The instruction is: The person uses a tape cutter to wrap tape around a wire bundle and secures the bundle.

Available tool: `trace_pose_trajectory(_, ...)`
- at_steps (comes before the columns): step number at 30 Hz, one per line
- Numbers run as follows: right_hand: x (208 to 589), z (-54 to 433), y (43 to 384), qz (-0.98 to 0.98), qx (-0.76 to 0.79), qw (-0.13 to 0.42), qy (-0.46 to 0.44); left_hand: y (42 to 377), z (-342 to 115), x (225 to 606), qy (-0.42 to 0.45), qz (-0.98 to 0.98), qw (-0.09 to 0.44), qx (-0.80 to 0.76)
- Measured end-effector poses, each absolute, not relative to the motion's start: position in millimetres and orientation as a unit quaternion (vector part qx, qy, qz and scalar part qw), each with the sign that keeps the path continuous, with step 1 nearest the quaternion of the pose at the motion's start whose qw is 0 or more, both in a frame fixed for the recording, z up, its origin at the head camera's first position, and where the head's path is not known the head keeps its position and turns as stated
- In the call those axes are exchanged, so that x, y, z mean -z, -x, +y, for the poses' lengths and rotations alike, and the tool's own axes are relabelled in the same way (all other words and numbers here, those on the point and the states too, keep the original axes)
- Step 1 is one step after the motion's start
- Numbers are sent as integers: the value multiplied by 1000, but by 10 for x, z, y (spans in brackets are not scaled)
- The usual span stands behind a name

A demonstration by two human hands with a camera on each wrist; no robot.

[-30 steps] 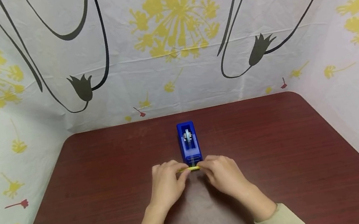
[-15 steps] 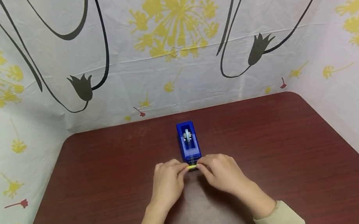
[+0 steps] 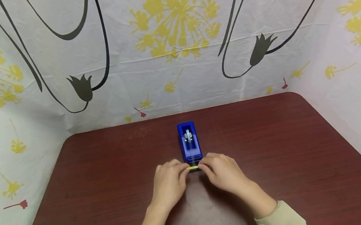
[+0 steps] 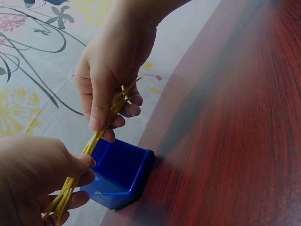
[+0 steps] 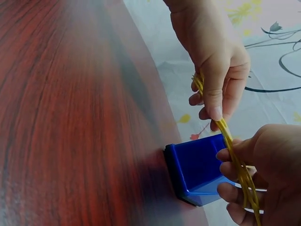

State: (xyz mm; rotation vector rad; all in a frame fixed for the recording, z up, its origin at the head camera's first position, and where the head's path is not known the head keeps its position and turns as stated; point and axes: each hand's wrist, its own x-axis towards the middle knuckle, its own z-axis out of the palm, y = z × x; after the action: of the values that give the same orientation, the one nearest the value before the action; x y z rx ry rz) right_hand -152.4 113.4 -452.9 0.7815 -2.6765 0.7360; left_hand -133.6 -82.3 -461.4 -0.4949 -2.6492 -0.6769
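A bundle of thin yellow strands, perhaps rubber bands, stretches between both hands near the front end of a blue tape dispenser. My left hand pinches one side of it between thumb and fingers. On the other side my right hand pinches it in the same way. In the left wrist view, loose ends of the strands spread past the left fingertips. The right wrist view has the bundle in front of the blue dispenser; whether they touch cannot be told.
The dispenser, carrying a tape roll, stands near the back edge of a dark red-brown table. White cloth with yellow flowers and grey stems hangs behind and at both sides.
Both hands have shifted very slightly forward with the bundle. A bit of yellow that showed beside the left thumb a second ago is now hidden. The dispenser has stayed put.
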Motion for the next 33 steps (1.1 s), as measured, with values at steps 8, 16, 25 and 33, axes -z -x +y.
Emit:
trace_pose_trajectory(8, 4564, 1149, 1526, -919, -253, 136, -271, 1331, -806, 4588, 174, -945, 169, 221)
trace_pose_trajectory(16, 4582, 1166, 1536, -915, -256, 140, -278, 1353, -790, 4589, 168, -949, 165, 212)
trace_pose_trajectory(25, 4595, 1149, 1548, -912, -268, 150, -273, 1366, -799, 4583, 164, -943, 167, 236)
trace_pose_trajectory(33, 4626, 1153, 1559, -901, -274, 180, -283, 1382, -802, 4614, 160, -937, 169, 259)
